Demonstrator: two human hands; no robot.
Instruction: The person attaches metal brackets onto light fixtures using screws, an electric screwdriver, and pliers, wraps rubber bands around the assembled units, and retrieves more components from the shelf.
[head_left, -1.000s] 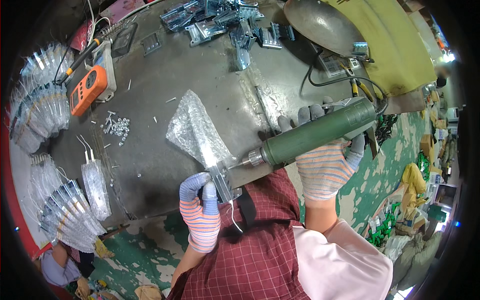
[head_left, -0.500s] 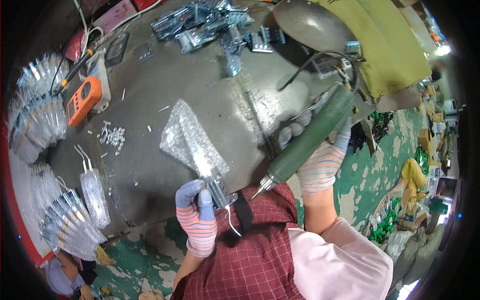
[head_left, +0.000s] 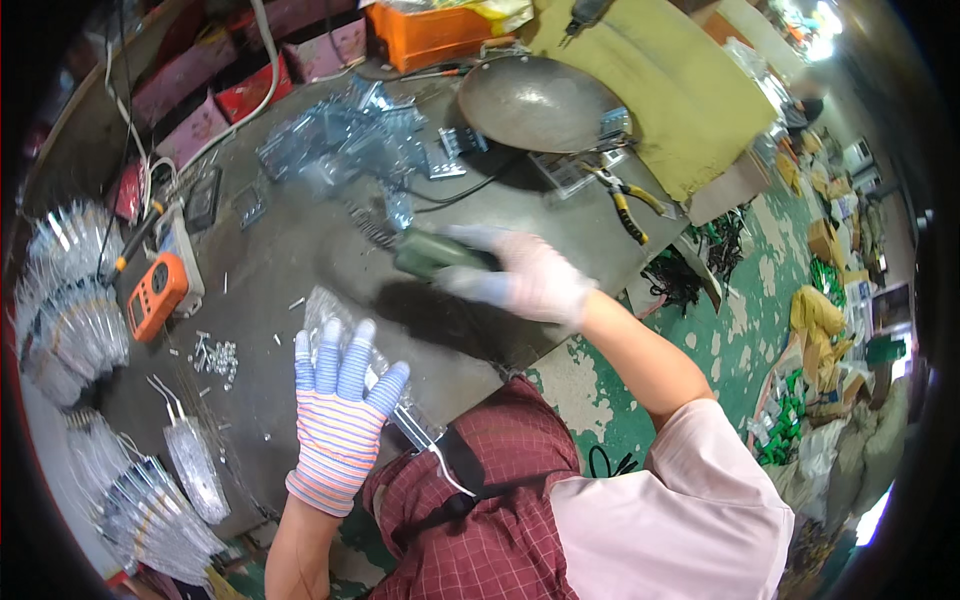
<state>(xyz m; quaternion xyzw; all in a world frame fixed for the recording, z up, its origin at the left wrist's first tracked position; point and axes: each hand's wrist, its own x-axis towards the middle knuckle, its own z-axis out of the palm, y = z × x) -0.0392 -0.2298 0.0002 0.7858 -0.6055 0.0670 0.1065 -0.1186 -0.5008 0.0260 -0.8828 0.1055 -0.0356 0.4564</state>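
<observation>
My left hand (head_left: 338, 425), in a striped glove, lies with its fingers spread over a strip of clear bubble wrap (head_left: 318, 308). From under its thumb side sticks a metal part (head_left: 412, 425) with a white wire (head_left: 452, 473), at the table's near edge by the apron. In my gloved right hand (head_left: 535, 278) is a green electric screwdriver (head_left: 430, 256), held above the middle of the table and blurred by motion. Its tip is hidden; a coiled cord (head_left: 372, 228) trails off its far end. A dark shadow falls below it.
Blue-silver metal pieces (head_left: 345, 135) are heaped at the back, beside a round metal pan (head_left: 540, 103). Pliers (head_left: 632, 205) lie at the right edge. An orange meter (head_left: 157, 297), small screws (head_left: 215, 360) and bubble-wrapped parts (head_left: 155, 515) are on the left.
My right hand has swung the screwdriver from the near right up and left over the table. My left hand has let go of the metal part and spread out over the bubble wrap.
</observation>
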